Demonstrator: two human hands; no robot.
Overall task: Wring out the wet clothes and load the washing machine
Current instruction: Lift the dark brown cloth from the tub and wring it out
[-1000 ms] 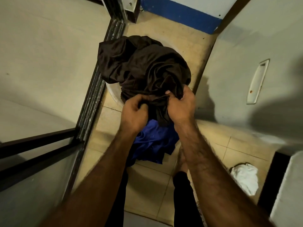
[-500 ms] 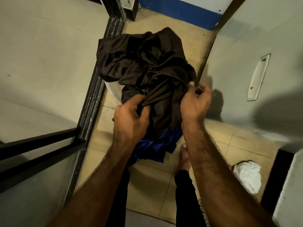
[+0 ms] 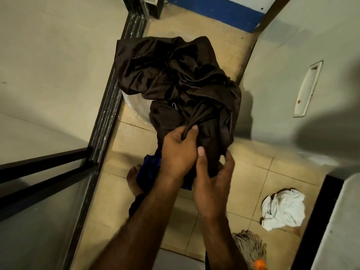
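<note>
Since the earlier frame, the right hand [image 3: 214, 178] shifts inward and now sits just beside the left hand [image 3: 179, 152]. Both hands clench bunched folds of the brown garment [image 3: 175, 78], which extends ahead of them. Blue cloth [image 3: 150, 166] hangs beneath the left hand.

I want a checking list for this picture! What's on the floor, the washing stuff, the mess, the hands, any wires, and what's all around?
Surface: tan tiled floor; whether it is wet cannot be told.
Job's things: brown cloth bunched over a pale tub; blue cloth below the hands.
Clutter: white rag crumpled on the floor; mop head near it.
Grippers: left hand pinches a fold of the brown cloth; right hand grips its lower end.
Cables: nothing seen.
Surroundings: black door frame on the left; pale panel with a recessed handle on the right; bare foot on the tiles.
</note>
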